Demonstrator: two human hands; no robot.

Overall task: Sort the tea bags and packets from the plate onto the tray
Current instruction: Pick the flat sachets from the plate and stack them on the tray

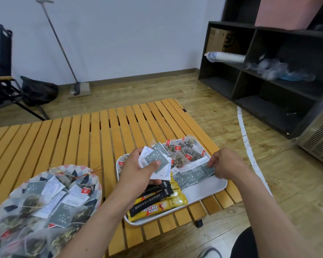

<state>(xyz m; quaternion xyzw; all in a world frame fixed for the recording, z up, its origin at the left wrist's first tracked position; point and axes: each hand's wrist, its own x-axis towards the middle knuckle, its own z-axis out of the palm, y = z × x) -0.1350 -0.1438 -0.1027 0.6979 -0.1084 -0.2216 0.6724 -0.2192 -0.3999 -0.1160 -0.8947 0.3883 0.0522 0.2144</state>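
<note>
View from above my two hands at a slatted wooden bench (82,136). My left hand (138,170) grips a loose sheaf of packets (156,161), grey ones and white ones fanned under the thumb, and holds it over the left part of the white tray (207,190). My right hand (226,164), its fingers curled, pinches the end packet (209,169) of the row of grey packets (192,175) that lies overlapped across the middle of the tray. Likely faults: the sheaf is held by one thumb only, so a packet may slide out and drop among the coffee sticks (157,203) directly below it, spoiling the sort; a clumsy push on the end packet may skew the overlapped row; a flat packet that falls off the tray could slip into a gap between the slats. Containers: the tray holds mesh pyramid tea bags (185,148) with red tags at its far end, the grey row in the middle, and yellow and black coffee sticks at its near end, with bare tray at the right. The patterned plate (67,167), well to the left, is heaped with mixed tea bags and packets (50,200), so in my judgement much sorting remains
</note>
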